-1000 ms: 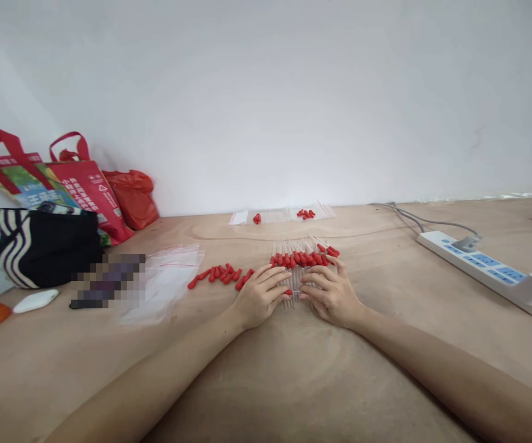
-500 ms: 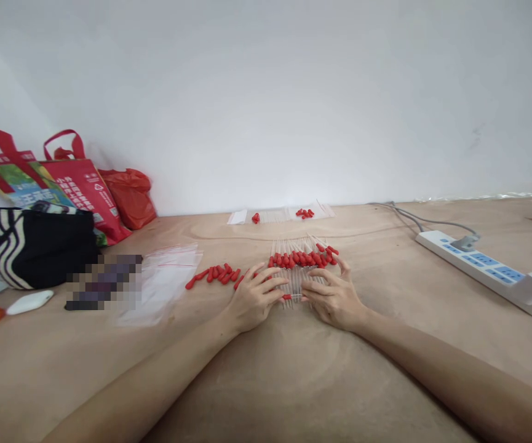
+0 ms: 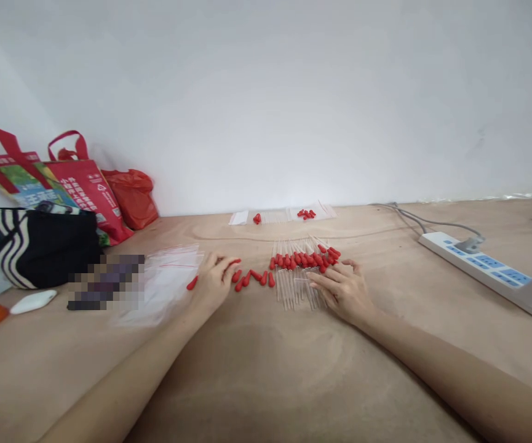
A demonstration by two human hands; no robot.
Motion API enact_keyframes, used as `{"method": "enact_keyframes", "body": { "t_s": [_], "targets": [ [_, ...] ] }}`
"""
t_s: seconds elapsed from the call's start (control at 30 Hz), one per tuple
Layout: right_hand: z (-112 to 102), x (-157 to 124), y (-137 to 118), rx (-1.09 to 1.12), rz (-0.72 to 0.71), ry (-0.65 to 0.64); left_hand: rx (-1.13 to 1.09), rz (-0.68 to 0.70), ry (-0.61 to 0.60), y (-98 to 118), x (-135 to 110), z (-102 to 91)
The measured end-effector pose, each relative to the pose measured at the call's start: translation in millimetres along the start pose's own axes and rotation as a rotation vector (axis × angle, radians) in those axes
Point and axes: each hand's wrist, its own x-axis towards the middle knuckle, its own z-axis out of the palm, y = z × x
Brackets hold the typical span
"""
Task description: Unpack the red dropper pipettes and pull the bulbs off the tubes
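My left hand (image 3: 214,280) is over the loose red rubber bulbs (image 3: 255,275), left of the glass tubes. Its fingers are curled, with one red bulb (image 3: 235,261) at the fingertips. My right hand (image 3: 342,288) lies at the right side of a row of thin clear glass dropper tubes (image 3: 286,289). Between its thumb and fingers a clear glass tube (image 3: 301,280) points left, crosswise over the others. Behind the fingers, a cluster of droppers with red bulbs (image 3: 300,259) lies with tips pointing away. The right palm hides part of the row.
Clear zip bags (image 3: 164,283) lie at left beside a pixelated dark item (image 3: 109,283). A bag with tubes and bulbs (image 3: 275,216) is by the wall. A white power strip (image 3: 482,261) sits at right, with a black striped bag (image 3: 53,246) at far left.
My hands were together over the tubes, with a red bulb on a tube between them. The left has moved away left to the loose bulbs; the right stays near the row.
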Motion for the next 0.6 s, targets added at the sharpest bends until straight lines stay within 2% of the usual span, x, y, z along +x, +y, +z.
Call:
{"method": "enact_keyframes", "body": {
  "t_s": [0.13,0.27,0.37,0.43,0.6],
  "targets": [
    [7,1,-4,0.002,0.047,-0.043,0.114,-0.264,-0.168,-21,10,-13.8],
    [9,1,-6,0.032,0.067,0.006,0.108,-0.405,-0.296,-30,12,-18.1],
    [11,3,-9,0.016,0.061,0.049,0.102,-0.427,-0.314,-28,12,-19.1],
    [12,4,-11,-0.004,0.043,0.061,0.13,-0.426,-0.284,-23,13,-21.1],
    [13,6,-14,0.018,0.005,0.01,0.083,-0.339,-0.209,-3,14,-20.8]
  ]
}}
